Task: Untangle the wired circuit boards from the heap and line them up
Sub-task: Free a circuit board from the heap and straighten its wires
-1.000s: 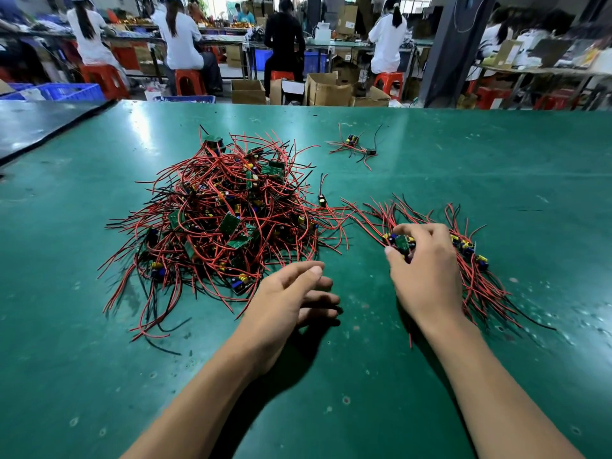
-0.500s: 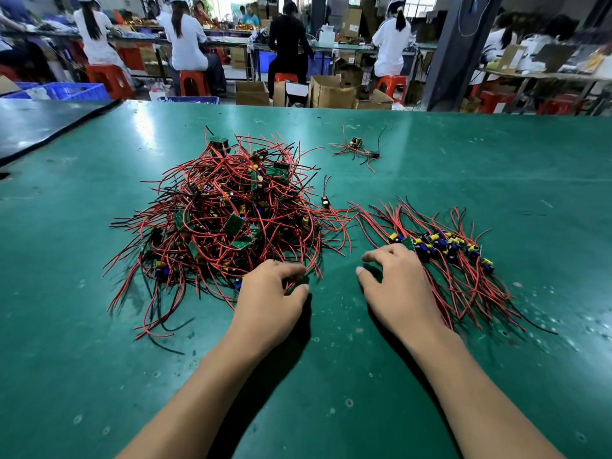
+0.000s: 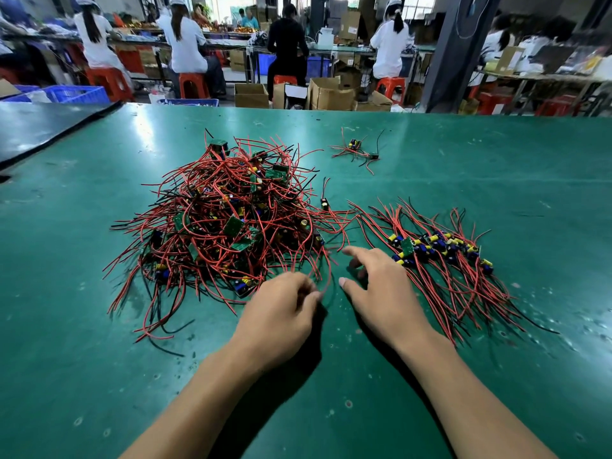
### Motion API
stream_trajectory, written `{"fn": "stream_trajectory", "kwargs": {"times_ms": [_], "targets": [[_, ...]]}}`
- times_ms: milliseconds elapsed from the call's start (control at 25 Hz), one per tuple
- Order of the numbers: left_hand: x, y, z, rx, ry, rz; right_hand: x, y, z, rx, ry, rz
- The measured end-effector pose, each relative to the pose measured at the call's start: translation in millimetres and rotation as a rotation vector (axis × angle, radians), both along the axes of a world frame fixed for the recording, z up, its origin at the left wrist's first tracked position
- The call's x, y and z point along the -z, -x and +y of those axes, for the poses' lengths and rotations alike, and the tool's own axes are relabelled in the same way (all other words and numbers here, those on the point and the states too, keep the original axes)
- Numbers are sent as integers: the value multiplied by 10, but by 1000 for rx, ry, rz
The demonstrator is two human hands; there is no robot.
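**Room on the near side, work close ahead**

My left hand (image 3: pixel 281 316) is curled at the near fringe of the heap (image 3: pixel 225 223), with red wires (image 3: pixel 327 276) at its fingertips. Blur hides whether I pinch one. My right hand (image 3: pixel 381 293) is just beside it, fingers spread and loose. The lined-up boards (image 3: pixel 440 246) lie just right of it. Bare green table (image 3: pixel 99 376) runs back past both wrists.

Bright overhead light; glare streaks the bench (image 3: pixel 145 137) far beyond the fingers (image 3: pixel 359 252), dark shadows pool behind them, left fingertips (image 3: pixel 309 293) blurred, edges bowed.
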State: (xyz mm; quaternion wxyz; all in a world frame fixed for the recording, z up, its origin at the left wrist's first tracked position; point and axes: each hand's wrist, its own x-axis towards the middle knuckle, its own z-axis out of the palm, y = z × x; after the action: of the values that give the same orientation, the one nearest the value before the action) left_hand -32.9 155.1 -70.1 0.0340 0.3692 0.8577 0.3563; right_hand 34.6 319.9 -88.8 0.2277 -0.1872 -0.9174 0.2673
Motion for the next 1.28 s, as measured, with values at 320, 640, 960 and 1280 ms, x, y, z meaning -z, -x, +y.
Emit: {"fn": "stream_trajectory", "kwargs": {"times_ms": [320,640,960,1280], "targets": [[-203,-219,-39,461,-273,-943,-40,24,-56,-186,33,271],[-167,-127,24,185,-508,-1244,-396,-71,-47,-313,1473,334],[-111,-78,23,204,-641,-1288,-329,-61,-165,-422,1354,-25],[-55,-75,42,113,-724,-1222,-269,-46,-150,-383,1266,29]]}}
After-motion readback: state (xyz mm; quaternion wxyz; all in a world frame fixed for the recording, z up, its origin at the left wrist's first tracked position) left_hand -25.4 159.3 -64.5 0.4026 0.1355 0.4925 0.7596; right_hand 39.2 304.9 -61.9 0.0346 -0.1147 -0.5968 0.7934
